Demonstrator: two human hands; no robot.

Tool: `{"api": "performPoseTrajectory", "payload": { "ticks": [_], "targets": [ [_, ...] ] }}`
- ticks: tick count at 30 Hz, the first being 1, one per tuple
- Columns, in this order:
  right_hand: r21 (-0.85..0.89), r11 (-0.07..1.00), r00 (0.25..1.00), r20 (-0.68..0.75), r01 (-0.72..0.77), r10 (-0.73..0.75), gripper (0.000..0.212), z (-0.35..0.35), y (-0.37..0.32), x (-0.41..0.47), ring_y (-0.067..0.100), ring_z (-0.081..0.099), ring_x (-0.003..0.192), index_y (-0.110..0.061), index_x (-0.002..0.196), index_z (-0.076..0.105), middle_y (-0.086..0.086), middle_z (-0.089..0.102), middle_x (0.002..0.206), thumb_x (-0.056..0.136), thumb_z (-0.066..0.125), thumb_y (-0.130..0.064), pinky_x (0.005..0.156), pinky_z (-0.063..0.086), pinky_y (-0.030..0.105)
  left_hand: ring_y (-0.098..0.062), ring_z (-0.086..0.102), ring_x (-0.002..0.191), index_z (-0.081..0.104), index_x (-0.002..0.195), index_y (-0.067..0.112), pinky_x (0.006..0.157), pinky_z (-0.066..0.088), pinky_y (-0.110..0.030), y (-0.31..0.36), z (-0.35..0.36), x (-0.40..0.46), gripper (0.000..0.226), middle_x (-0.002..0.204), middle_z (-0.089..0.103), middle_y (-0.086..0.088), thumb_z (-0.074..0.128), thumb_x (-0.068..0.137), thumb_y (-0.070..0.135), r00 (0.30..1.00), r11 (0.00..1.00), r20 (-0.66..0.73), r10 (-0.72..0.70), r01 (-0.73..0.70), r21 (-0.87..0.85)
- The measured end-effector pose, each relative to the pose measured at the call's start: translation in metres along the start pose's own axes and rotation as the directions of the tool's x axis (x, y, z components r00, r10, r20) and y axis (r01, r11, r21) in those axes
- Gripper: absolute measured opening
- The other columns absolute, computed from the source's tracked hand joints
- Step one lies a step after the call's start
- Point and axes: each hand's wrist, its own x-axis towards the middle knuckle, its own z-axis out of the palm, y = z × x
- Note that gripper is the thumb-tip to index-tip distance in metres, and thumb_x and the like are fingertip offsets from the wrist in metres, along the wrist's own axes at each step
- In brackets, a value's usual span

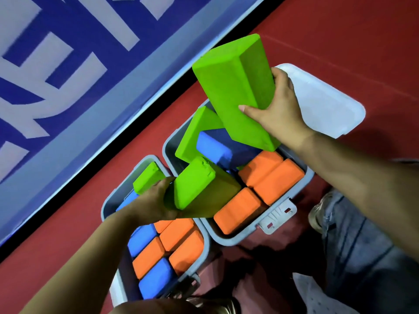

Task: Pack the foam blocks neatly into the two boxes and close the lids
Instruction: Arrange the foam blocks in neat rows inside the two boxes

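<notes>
Two grey boxes sit side by side on the red floor, the left box and the right box. Both hold orange blocks and blue blocks packed on end. My right hand grips a large green block, held tilted above the right box. My left hand grips another green block over the gap between the boxes. A third green block leans inside the right box, and a fourth stands in the left box.
A white lid lies on the floor behind the right box. A grey latch hangs at that box's near rim. A blue and white banner runs along the left. My knee in jeans is at the lower right.
</notes>
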Motion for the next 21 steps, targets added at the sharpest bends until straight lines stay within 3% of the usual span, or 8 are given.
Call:
{"api": "performPoseTrajectory", "payload": {
  "ticks": [3,5,9,13,17,21],
  "targets": [
    [0.011,1.0,1.0,0.025,0.008,-0.008,0.087,0.005,0.0,-0.002,0.023,0.041,0.123,-0.001,0.136,0.036,0.017,0.044,0.132,0.068,0.083,-0.028,0.091,0.026,0.008,-0.01,0.044,0.105,0.027,0.146,0.017,0.087,0.033,-0.015,0.004,-0.017,0.013,0.099,0.129,0.045,0.004,0.083,0.067,0.037,0.993,0.994,0.11,-0.036,0.024,0.108],
    [0.012,1.0,0.999,0.033,0.01,-0.01,0.087,0.006,0.001,-0.003,0.023,0.041,0.123,-0.002,0.136,0.036,0.016,0.045,0.132,0.068,0.083,-0.027,0.089,0.025,0.006,-0.012,0.045,0.106,0.026,0.146,0.017,0.089,0.033,-0.016,0.001,-0.024,0.024,0.097,0.134,0.047,0.0,0.084,0.069,0.032,0.988,0.99,0.138,-0.065,0.047,0.129],
    [0.012,1.0,0.999,0.033,0.005,-0.005,0.087,0.008,0.002,-0.002,0.023,0.04,0.124,-0.003,0.137,0.035,0.016,0.043,0.133,0.068,0.082,-0.027,0.09,0.024,0.006,-0.014,0.045,0.115,0.021,0.148,0.015,0.092,0.035,-0.019,0.005,-0.01,0.038,0.101,0.138,0.044,-0.002,0.082,0.07,0.037,0.983,0.99,0.169,-0.065,0.043,0.132],
    [0.012,1.0,0.999,0.053,0.001,-0.001,0.089,0.012,0.0,-0.003,0.022,0.038,0.128,-0.003,0.139,0.033,0.015,0.04,0.136,0.069,0.082,-0.028,0.091,0.021,0.004,-0.021,0.036,0.136,0.006,0.152,0.018,0.11,0.034,-0.033,0.019,0.051,0.044,0.11,0.151,0.031,-0.006,0.077,0.073,0.047,0.97,0.997,0.236,-0.058,0.043,0.07],
    [0.011,1.0,0.997,0.08,0.012,-0.013,0.089,0.011,0.001,-0.006,0.022,0.038,0.127,-0.002,0.139,0.033,0.015,0.041,0.135,0.069,0.082,-0.027,0.09,0.021,0.001,-0.034,0.024,0.14,-0.008,0.152,0.02,0.112,0.029,-0.043,0.031,0.092,0.051,0.113,0.151,0.021,-0.015,0.071,0.077,0.052,0.98,0.985,0.099,-0.173,0.174,-0.007],
    [0.008,1.0,0.996,0.084,0.01,-0.011,0.088,0.006,0.005,-0.007,0.019,0.041,0.124,-0.003,0.138,0.035,0.013,0.044,0.133,0.068,0.082,-0.029,0.09,0.024,0.002,-0.034,0.021,0.141,-0.007,0.152,0.02,0.112,0.028,-0.043,0.022,0.095,0.056,0.112,0.151,0.019,-0.017,0.071,0.078,0.049,0.971,0.979,0.121,-0.204,0.205,0.0]
  ]
}}
